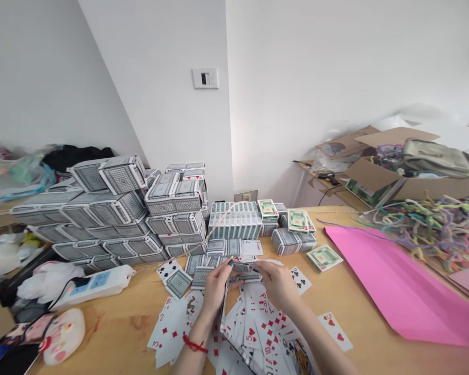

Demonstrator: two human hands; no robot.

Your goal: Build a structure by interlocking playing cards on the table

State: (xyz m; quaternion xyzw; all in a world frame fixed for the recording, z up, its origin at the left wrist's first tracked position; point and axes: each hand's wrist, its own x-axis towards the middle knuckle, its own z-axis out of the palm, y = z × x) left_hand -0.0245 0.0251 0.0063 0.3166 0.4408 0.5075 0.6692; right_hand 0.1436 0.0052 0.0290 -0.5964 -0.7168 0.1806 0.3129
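My left hand is closed around the left end of a piece of folded playing cards with grey patterned backs. My right hand pinches the same piece at its right end. From near my left hand a narrow strip of card runs toward the bottom of the view; whether it joins the held piece I cannot tell. Beneath both arms lie loose playing cards, mostly face up. More face-up cards, with red diamonds, fan out left of my left wrist.
Tall stacks of blocks folded from cards stand at the back left. Green card boxes sit at the back right. A pink sheet, a yarn heap and a cardboard box are to the right; a power strip is left.
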